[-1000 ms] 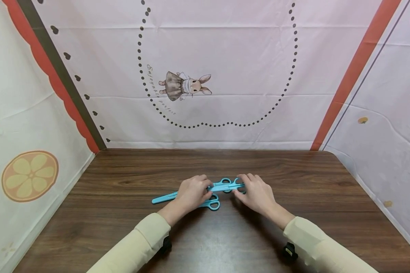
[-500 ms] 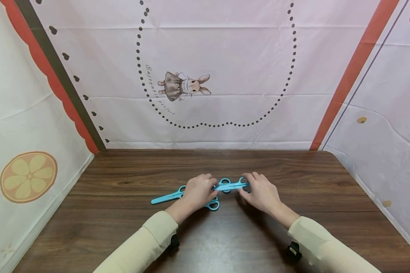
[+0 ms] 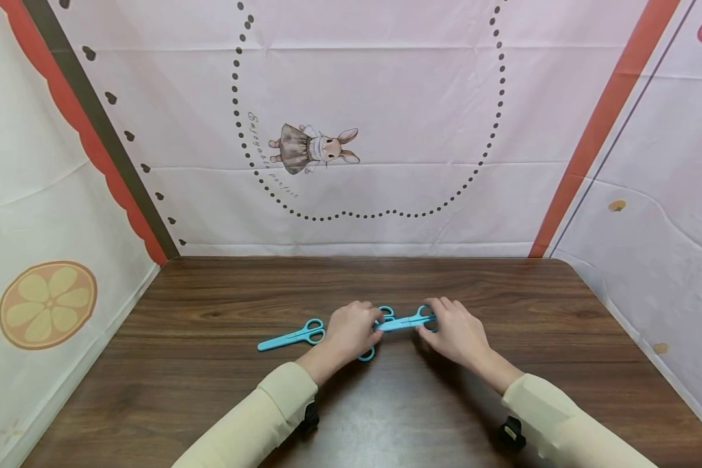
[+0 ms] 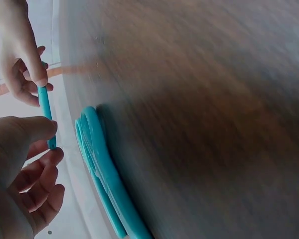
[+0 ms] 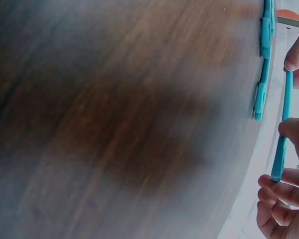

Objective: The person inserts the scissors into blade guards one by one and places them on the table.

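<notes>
Light-blue scissors (image 3: 400,323) are held level just over the table between both hands. My left hand (image 3: 351,330) pinches the blade end between thumb and fingers. At the handle end, my right hand (image 3: 457,330) grips the finger loops with its thumb and fingertips. The left wrist view shows the same scissors (image 4: 45,103) edge-on, apart from the tabletop. A second pair of blue scissors (image 3: 289,338) lies flat to the left of my left hand. Under that hand, a handle loop (image 3: 366,355) of another pair sticks out, its blades hidden. Another blue loop (image 3: 387,311) shows just behind the held scissors.
The dark wood table (image 3: 240,403) spreads out on all sides of the hands. A printed cloth (image 3: 421,130) with a rabbit stands along its back edge, and more cloth closes off both sides. A black strap (image 3: 511,432) hangs at the right wrist.
Both hands have shifted to the right, carrying the scissors between them. The handles of the scissors at left have come into view from behind my left hand.
</notes>
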A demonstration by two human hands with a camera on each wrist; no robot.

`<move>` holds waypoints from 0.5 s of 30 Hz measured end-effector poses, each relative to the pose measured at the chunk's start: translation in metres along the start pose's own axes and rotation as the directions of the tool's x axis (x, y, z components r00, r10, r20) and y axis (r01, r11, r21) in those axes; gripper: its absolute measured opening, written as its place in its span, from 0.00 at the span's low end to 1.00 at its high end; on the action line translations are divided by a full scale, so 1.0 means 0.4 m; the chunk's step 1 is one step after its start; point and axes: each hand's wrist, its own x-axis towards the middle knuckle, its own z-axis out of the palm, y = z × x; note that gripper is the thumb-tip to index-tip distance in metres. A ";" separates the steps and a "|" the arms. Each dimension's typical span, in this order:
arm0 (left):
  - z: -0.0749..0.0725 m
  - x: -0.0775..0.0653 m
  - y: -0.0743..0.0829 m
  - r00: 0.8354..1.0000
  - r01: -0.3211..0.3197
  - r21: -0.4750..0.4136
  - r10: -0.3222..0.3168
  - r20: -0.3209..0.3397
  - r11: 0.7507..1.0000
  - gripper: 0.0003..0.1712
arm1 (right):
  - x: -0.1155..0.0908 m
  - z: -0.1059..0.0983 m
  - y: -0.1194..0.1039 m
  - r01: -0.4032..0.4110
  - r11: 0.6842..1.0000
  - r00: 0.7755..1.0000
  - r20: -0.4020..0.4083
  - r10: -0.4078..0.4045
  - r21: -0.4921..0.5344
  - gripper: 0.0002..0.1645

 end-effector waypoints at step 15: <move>0.018 0.022 0.039 0.995 0.029 0.003 -0.029 0.100 1.000 0.09 | -0.022 -0.001 0.017 -0.022 1.000 0.998 0.063 0.023 -0.023 0.28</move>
